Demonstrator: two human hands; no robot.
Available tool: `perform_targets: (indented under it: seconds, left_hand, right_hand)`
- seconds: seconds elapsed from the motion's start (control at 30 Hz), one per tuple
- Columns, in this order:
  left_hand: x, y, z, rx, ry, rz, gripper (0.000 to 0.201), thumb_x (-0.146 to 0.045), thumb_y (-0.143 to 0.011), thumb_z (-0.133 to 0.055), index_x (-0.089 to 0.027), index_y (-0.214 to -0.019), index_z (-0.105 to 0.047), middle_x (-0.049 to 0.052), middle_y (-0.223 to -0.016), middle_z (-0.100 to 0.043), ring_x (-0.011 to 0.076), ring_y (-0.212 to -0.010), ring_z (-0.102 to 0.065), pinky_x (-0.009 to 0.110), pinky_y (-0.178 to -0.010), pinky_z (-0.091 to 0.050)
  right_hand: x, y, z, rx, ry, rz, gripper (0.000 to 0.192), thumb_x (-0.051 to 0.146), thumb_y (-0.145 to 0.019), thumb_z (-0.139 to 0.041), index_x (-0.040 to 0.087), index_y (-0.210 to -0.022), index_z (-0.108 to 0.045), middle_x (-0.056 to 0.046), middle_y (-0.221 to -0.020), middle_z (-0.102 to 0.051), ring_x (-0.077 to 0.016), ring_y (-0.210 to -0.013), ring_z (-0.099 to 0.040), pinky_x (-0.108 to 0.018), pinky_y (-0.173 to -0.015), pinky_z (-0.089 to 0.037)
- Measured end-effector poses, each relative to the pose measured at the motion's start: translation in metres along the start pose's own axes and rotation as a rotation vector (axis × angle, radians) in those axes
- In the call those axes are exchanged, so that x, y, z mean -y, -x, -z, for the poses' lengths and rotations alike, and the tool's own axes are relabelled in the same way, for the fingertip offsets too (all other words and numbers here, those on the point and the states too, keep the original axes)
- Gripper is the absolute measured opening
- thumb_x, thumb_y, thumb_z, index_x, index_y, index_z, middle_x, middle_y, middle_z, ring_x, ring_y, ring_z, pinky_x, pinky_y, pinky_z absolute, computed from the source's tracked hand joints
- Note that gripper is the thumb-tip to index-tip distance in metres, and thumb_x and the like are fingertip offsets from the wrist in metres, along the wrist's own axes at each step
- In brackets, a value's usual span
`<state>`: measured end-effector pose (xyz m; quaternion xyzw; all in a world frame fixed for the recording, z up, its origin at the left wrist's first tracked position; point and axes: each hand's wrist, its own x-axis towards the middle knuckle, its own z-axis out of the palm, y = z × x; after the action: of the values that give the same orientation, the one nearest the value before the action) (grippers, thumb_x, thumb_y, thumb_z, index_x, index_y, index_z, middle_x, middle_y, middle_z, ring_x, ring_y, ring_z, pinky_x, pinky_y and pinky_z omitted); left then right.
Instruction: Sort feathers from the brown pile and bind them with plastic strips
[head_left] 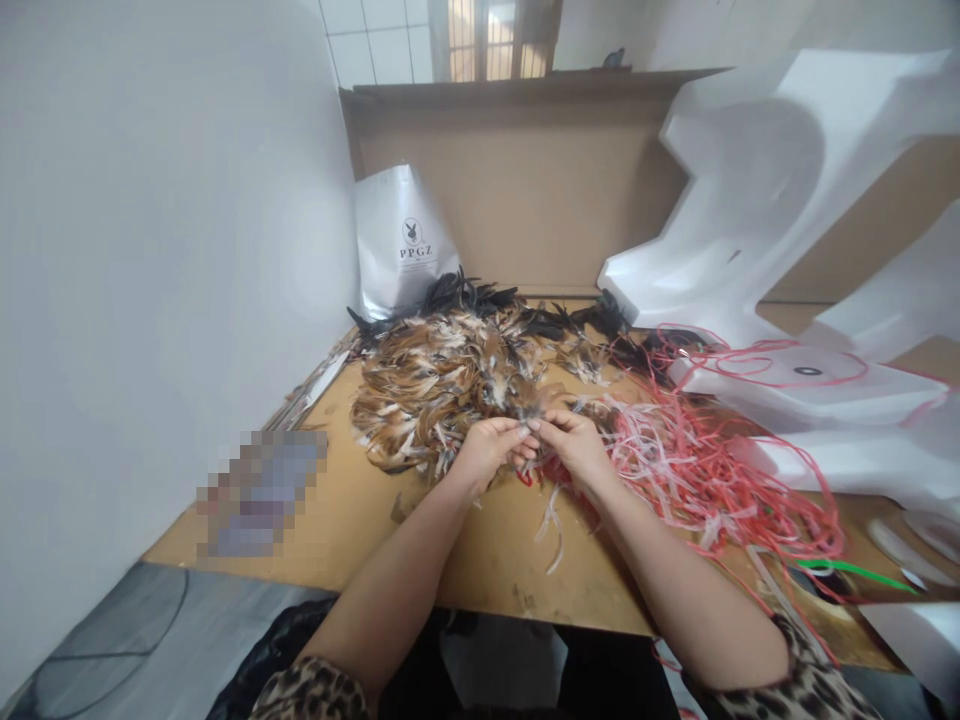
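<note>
Over the middle of the table, my left hand and my right hand meet at the fingertips. Both pinch a small greyish feather tuft; its lower end is hidden by the fingers. Just beyond and to the left lies a wide pile of brown and cream feathers, with black feathers along its far edge. Against my right hand's outer side spreads a tangle of red and white plastic strips. A few loose white strips hang below my hands.
A white printed bag stands at the back left, before a tall cardboard panel. White foam pieces rise on the right. A green strip lies near the right front. A white wall borders the left side.
</note>
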<state>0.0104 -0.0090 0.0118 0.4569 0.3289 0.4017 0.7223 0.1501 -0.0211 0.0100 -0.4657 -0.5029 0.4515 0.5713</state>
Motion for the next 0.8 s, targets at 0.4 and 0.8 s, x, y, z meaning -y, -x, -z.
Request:
perform_targets:
  seconds: [0.4,0.8]
  left_hand:
    - [0.002,-0.001,-0.003,-0.022,-0.039,-0.034,0.026,-0.03,-0.06,-0.066,-0.009,-0.075,-0.062,0.009,-0.069,-0.064,0.0108,-0.055,-0.057,0.019,-0.049,-0.042]
    - [-0.003,-0.001,-0.001,-0.095,-0.051,-0.079,0.025,-0.033,-0.062,-0.064,-0.009,-0.07,-0.061,0.009,-0.068,-0.064,0.0091,-0.053,-0.055,0.019,-0.049,-0.041]
  right_hand:
    - [0.005,0.003,-0.001,0.031,0.029,0.02,0.02,0.037,-0.063,-0.063,0.018,-0.061,-0.057,0.002,-0.054,-0.053,-0.0098,-0.052,-0.046,-0.022,-0.052,-0.037]
    - [0.01,-0.004,0.009,0.014,0.111,0.05,0.019,0.037,-0.063,-0.062,0.02,-0.07,-0.064,-0.001,-0.069,-0.061,-0.0125,-0.061,-0.052,-0.026,-0.061,-0.041]
